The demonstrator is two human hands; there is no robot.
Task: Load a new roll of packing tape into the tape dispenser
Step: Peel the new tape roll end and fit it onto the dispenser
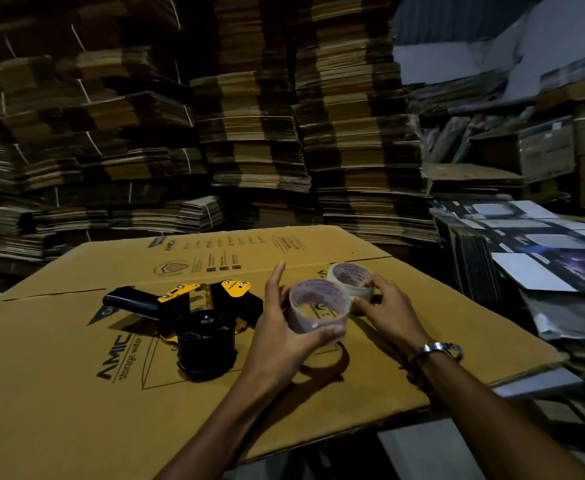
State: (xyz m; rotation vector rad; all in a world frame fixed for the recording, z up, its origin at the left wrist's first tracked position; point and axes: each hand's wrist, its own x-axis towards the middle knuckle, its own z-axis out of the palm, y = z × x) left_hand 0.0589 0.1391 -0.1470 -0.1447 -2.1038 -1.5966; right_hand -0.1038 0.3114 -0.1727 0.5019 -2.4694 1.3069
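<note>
- The task looks barely begun: the black-and-yellow handheld tape dispenser (194, 317) lies on its side on the flattened brown printed cardboard sheet (76, 393) that serves as the surface, and its black round hub at the near end carries no clear roll that I can make out.
- The left hand (284, 327) is clamped on a clear roll of packing tape with a reddish printed core (318, 306), thumb on the near wall, fingers round the far side, index finger sticking up. The roll appears lifted just off the surface, judging by its shadow below.
- This held roll sits at about 3 o'clock from the dispenser, close beside it but not touching.
- The right hand (384, 306) has its fingers curled round a second clear tape roll (351, 280), which rests on the surface at about 1 o'clock from the first, just beside it. A metal wristwatch (440, 348) is on that wrist.
- Left to do, by my reading: carry one roll to the hub, press it on, thread the free end through the yellow front and past the blade. Which roll counts as the new one I cannot tell.
- Nothing lies between the held roll and the hub; the path is short and open. The dim light makes the tape's loose end hard to see.
- Around: tall stacks of flattened brown cartons (249, 116) at 12 o'clock behind the surface, and piles of printed black-and-white flat boxes (533, 244) at 2 to 3 o'clock.
</note>
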